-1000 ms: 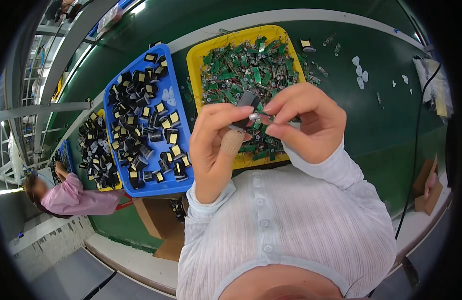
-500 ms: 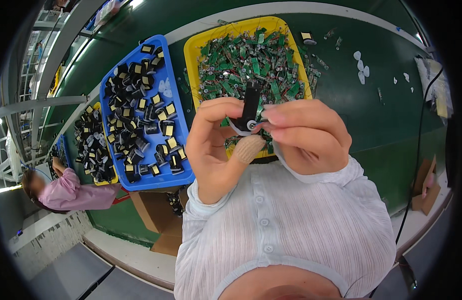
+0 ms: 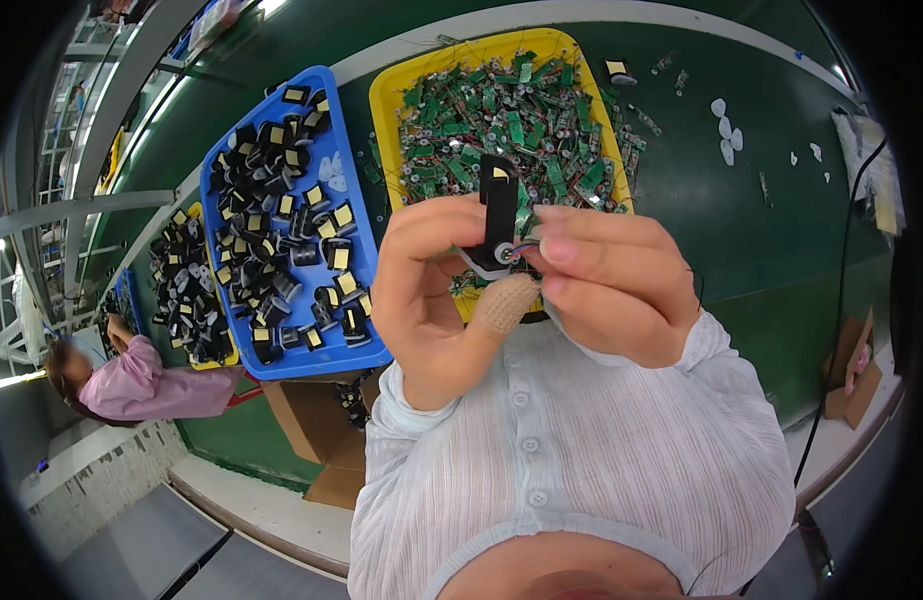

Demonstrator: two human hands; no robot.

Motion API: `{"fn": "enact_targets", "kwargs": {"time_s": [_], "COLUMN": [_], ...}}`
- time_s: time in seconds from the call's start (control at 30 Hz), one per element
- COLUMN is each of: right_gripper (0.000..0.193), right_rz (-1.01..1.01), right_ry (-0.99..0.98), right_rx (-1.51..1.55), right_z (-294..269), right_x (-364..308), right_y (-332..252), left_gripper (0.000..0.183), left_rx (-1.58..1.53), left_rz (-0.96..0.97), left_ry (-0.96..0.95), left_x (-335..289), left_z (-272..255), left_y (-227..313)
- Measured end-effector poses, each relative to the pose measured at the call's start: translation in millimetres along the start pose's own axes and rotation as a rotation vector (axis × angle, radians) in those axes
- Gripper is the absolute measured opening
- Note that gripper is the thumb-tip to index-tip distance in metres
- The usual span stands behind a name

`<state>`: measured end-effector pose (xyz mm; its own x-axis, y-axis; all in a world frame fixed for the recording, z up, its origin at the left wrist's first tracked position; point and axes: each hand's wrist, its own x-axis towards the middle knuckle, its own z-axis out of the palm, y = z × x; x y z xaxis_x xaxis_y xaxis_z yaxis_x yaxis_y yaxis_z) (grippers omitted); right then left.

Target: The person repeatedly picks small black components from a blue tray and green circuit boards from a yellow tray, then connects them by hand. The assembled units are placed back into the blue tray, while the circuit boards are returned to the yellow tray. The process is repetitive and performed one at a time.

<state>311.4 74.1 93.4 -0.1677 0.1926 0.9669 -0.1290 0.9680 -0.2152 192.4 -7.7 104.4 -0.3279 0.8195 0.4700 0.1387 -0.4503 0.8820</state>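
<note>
My left hand (image 3: 437,290) grips a black plastic housing (image 3: 499,205) upright between its fingers and thumb; the thumb wears a knitted beige finger cover (image 3: 507,303). A small round whitish part (image 3: 505,253) sits at the housing's lower end, and thin red and blue wires (image 3: 524,246) run from it. Close on the right, my right hand (image 3: 622,275) pinches these wires between thumb and fingertips. Whatever else its curled fingers may hold is hidden. Behind both hands stands a yellow tray (image 3: 385,120) heaped with green circuit boards (image 3: 517,130) with wires.
A blue tray (image 3: 357,215) of black housings with pale yellow pads stands left, with another yellow tray (image 3: 229,345) beyond it. White oval pieces (image 3: 725,128) and loose boards lie right on the green table (image 3: 722,240). A cardboard box (image 3: 312,425) is below left. A person in pink (image 3: 157,380) sits far left.
The housing has turned slightly, so a pale patch near its top now shows. My right hand has shifted a little down and its fingers are more extended, with the coloured wires more visible.
</note>
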Motion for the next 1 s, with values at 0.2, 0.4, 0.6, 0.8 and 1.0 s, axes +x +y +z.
{"fn": "enact_targets", "kwargs": {"time_s": [0.2,0.4,0.6,0.8,1.0], "right_gripper": [0.013,0.010,0.021,0.024,0.019], "right_rz": [-0.023,-0.018,0.211,0.567,0.648], "right_ry": [0.032,0.105,0.034,-0.208,-0.192], "right_rx": [-0.072,-0.066,0.147,0.292,0.295], "right_z": [2,10,9,-4,-2], "right_x": [5,3,-3,15,12], "right_y": [-5,-7,-11,-15,-17], "left_gripper": [0.039,0.026,0.027,0.024,0.020], "left_rx": [-0.011,-0.001,0.018,0.086,-0.120], "left_rz": [-0.006,0.059,0.125,0.185,0.053], "left_ry": [0.003,0.042,0.119,0.097,-0.005], "left_x": [0,0,0,2,3], "left_z": [0,2,7,6,2], "left_y": [1,-1,-8,-10,-12]}}
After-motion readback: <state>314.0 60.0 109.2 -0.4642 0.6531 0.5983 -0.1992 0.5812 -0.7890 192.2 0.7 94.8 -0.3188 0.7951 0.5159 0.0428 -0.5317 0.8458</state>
